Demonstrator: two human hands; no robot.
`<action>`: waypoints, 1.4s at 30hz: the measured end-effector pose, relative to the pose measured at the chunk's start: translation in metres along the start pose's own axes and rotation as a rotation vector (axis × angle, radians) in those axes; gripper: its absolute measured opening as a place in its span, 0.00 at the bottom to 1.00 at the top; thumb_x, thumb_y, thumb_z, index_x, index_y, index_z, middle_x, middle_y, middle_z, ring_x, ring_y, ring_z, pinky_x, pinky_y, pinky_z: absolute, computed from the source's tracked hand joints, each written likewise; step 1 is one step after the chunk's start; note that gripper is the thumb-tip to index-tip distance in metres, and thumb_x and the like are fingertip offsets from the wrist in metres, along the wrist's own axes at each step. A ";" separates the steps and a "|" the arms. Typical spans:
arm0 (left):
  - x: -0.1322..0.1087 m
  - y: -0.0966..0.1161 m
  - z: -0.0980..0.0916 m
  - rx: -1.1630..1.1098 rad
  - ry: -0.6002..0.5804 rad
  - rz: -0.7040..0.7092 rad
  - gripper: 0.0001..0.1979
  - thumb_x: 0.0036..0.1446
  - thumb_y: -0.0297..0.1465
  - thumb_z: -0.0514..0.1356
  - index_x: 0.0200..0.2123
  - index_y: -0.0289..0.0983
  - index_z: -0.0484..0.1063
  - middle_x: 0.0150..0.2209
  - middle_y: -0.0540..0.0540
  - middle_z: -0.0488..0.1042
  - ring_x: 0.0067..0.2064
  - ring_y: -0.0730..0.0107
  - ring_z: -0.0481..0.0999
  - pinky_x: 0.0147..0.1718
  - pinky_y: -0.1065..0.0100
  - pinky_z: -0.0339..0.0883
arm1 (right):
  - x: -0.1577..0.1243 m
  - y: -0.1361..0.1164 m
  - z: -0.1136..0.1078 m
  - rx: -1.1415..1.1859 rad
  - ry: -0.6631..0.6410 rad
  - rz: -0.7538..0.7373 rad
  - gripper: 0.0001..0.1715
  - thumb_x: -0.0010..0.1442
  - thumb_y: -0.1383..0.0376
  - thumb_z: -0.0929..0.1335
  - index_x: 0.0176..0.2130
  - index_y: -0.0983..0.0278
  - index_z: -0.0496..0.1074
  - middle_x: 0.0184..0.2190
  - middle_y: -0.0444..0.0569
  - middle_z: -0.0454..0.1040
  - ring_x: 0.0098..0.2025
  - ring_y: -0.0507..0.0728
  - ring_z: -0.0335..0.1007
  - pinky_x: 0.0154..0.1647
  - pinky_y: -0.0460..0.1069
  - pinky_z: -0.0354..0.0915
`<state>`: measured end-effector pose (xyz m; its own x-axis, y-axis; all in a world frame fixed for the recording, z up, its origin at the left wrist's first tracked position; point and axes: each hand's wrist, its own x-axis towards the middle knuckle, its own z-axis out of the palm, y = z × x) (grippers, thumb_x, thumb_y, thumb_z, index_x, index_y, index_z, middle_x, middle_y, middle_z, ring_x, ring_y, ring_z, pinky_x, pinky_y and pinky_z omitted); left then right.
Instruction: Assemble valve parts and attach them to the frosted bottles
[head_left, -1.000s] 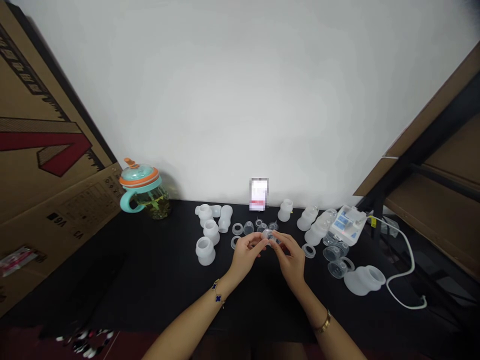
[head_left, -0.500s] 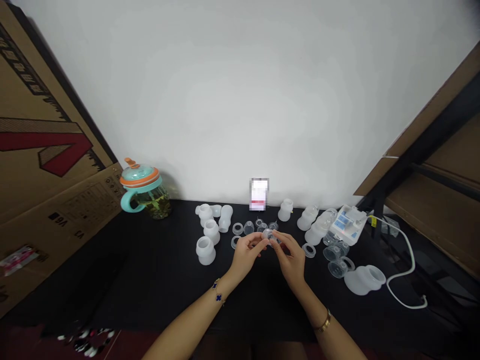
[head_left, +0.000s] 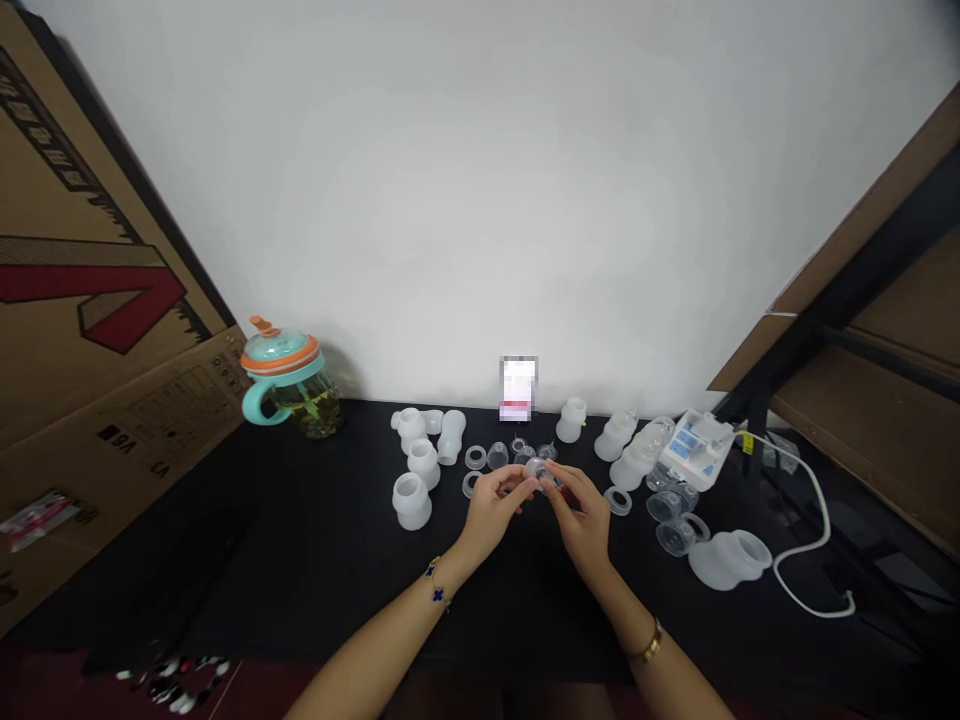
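Note:
My left hand (head_left: pixel 496 505) and my right hand (head_left: pixel 582 510) meet at the middle of the black table. Between their fingertips both grip a small clear bottle nipple with a ring (head_left: pixel 535 468), partly covered by the fingers. Just behind lie other clear nipples (head_left: pixel 498 456) and translucent rings (head_left: pixel 475 457). Left of my hands stand frosted white bottle bodies (head_left: pixel 412 502), open at the top. A loose ring (head_left: pixel 618 500) lies right beside my right hand.
A lidded jug (head_left: pixel 289 385) stands back left beside a cardboard box (head_left: pixel 150 430). A lit screen (head_left: pixel 518 390) leans on the wall. At right are frosted bottles (head_left: pixel 640 455), clear caps (head_left: pixel 676 537), a white device (head_left: pixel 697 450) and its white cable (head_left: pixel 825 520).

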<state>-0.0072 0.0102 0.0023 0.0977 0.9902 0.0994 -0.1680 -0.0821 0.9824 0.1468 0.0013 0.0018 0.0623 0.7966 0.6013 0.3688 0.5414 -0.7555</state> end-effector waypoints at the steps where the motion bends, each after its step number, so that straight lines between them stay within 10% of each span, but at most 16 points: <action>1: 0.000 0.000 0.000 -0.002 -0.001 0.000 0.15 0.54 0.42 0.67 0.36 0.35 0.79 0.30 0.45 0.79 0.33 0.66 0.78 0.25 0.74 0.66 | 0.000 0.000 0.000 0.001 -0.001 0.001 0.12 0.65 0.62 0.70 0.48 0.57 0.79 0.45 0.53 0.79 0.40 0.59 0.77 0.31 0.50 0.72; 42: 0.001 -0.001 -0.001 -0.015 -0.032 -0.008 0.15 0.54 0.41 0.67 0.37 0.35 0.78 0.31 0.46 0.78 0.32 0.67 0.77 0.24 0.74 0.66 | 0.001 0.001 -0.001 0.022 0.014 -0.011 0.11 0.64 0.63 0.70 0.46 0.57 0.81 0.45 0.52 0.81 0.43 0.59 0.78 0.34 0.50 0.73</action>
<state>-0.0074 0.0113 0.0009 0.1305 0.9867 0.0972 -0.1821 -0.0725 0.9806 0.1478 0.0019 0.0019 0.0711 0.7871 0.6127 0.3489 0.5558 -0.7546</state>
